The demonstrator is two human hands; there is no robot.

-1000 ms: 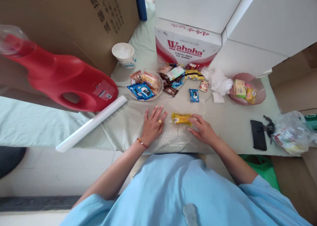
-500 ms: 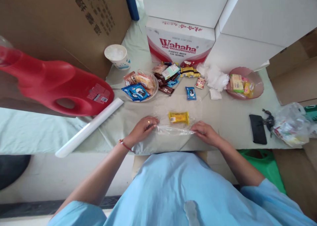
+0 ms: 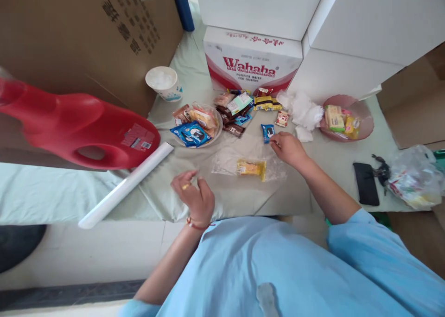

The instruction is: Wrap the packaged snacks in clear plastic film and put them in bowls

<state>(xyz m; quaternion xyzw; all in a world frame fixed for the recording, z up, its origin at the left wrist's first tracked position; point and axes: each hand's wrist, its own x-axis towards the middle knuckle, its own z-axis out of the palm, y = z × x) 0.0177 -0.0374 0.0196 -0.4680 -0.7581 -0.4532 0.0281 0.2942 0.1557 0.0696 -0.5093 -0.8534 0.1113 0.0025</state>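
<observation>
A yellow snack packet (image 3: 251, 168) lies on a crumpled sheet of clear plastic film (image 3: 224, 161) in the middle of the table. My right hand (image 3: 289, 149) is beyond it, its thumb and fingers pinched at the lower right corner of a small blue snack packet (image 3: 267, 132), which still rests on the cloth. Near the table's front edge, my left hand (image 3: 194, 194) hovers left of the film, fingers loosely curled and apart, holding nothing. It wears a ring and a red bracelet.
A white roll (image 3: 127, 185) lies beside a red jug (image 3: 86, 131) at left. Behind are a plate of snacks (image 3: 219, 127), a paper cup (image 3: 167, 83) and a Wahaba box (image 3: 250, 60). Right are white crumpled plastic (image 3: 306, 110), a pink bowl (image 3: 366, 122), a phone (image 3: 366, 183) and keys (image 3: 383, 171).
Both hands have let go of the film's near edge. My right hand has moved forward to the blue packet; my left has drawn back left and turned, its fingers apart.
</observation>
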